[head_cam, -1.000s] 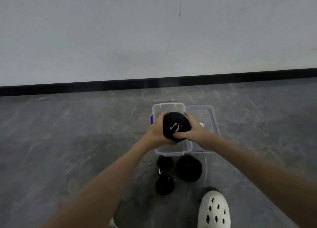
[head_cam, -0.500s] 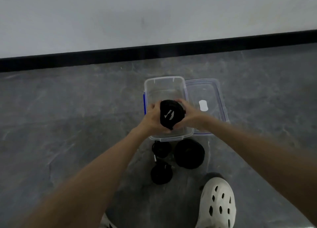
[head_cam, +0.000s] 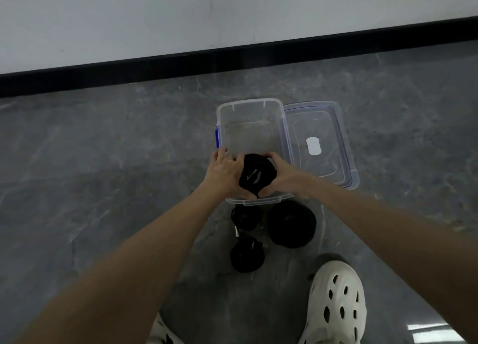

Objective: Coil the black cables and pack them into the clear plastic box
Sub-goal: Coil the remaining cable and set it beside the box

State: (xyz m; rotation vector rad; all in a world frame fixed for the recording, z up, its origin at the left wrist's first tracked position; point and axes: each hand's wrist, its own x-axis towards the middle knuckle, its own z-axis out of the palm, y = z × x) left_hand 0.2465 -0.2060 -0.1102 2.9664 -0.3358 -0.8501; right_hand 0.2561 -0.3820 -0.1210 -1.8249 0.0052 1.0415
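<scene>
I see the left hand point(head_cam: 225, 174) and right hand point(head_cam: 284, 178), fingers clamped round the coil point(head_cam: 257, 177), now lower over the box point(head_cam: 248, 102), so packing starts.

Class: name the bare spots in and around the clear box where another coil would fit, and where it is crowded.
Free: the far half of the clear box, beyond the held coil; floor left of it. Crowded: the near rim, where left hand and right hand grip the coil, and three coils between box and shoe.
</scene>
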